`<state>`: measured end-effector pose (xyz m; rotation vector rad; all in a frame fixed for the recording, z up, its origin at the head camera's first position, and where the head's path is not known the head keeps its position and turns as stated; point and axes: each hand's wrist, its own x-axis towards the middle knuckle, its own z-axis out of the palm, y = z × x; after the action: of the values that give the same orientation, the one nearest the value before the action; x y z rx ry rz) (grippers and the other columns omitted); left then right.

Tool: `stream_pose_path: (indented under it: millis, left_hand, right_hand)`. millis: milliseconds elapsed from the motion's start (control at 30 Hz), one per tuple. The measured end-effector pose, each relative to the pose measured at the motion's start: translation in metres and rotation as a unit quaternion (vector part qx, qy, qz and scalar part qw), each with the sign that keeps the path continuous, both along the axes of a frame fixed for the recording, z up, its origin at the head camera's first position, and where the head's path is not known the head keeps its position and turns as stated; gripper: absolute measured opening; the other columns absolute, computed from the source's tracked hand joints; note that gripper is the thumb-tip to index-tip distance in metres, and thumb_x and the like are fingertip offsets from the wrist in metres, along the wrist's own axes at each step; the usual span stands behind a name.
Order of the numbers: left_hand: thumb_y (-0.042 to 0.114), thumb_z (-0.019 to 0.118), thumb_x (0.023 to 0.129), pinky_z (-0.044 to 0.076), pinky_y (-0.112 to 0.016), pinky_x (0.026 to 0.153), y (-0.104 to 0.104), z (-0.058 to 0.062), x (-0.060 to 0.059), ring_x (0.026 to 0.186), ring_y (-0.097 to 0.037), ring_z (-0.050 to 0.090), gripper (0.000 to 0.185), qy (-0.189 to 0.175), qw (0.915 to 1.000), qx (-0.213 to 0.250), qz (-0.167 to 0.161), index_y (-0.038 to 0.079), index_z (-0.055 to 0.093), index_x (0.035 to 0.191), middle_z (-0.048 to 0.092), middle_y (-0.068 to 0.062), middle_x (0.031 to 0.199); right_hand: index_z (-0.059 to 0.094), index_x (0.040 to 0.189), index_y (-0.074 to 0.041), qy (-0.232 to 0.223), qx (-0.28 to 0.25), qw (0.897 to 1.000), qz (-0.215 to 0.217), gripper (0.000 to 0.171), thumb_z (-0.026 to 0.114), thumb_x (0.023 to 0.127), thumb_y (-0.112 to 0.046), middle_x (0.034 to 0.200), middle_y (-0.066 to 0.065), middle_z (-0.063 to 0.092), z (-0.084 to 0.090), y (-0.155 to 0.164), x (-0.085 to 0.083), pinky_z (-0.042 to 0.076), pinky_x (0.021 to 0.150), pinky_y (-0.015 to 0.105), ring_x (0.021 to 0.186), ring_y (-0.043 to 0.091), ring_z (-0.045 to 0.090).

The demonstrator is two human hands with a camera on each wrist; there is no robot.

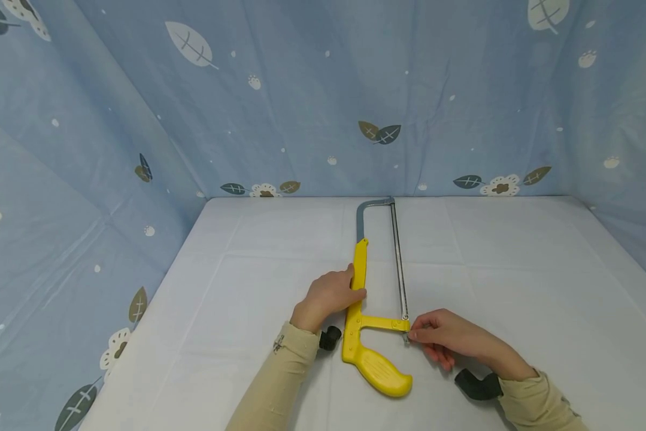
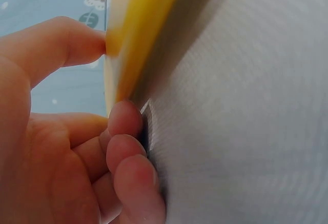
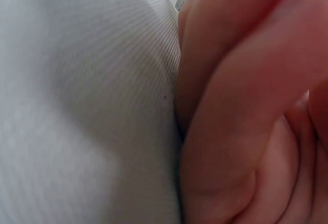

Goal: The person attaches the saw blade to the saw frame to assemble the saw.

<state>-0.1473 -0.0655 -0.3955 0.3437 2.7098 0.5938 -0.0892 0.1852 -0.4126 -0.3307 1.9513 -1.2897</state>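
A hacksaw lies flat on the white cloth, its yellow grip nearest me and its grey metal bow at the far end. Its thin blade runs along the right side. My left hand holds the yellow frame from the left, thumb and fingers on its sides; the left wrist view shows the yellow frame blurred between them. At the blade's near end, my right hand pinches the small metal wing nut. In the right wrist view, curled fingers hide most of that contact.
White cloth covers the table, reaching a blue patterned curtain behind and at both sides. Black wrist-camera mounts sit under both wrists, close to the cloth. The saw's far end nearly meets the curtain.
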Motion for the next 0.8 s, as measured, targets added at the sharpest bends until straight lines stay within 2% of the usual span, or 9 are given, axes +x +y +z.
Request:
stream_pose_path:
  millis: [800]
  left_hand:
    - [0.038, 0.053, 0.083, 0.035, -0.026, 0.049, -0.0002, -0.0009, -0.0004, 0.055, -0.015, 0.045, 0.07, 0.002, 1.0, -0.005, 0.001, 0.009, 0.027, 0.141, 0.051, -0.001, 0.07]
  right_hand:
    - [0.061, 0.093, -0.003, 0.002, -0.004, 1.0, 0.006, 0.034, 0.055, 0.087, -0.035, 0.056, 0.003, 0.053, 0.001, -0.0006, 0.0009, 0.038, 0.038, 0.022, 0.038, 0.01, 0.044]
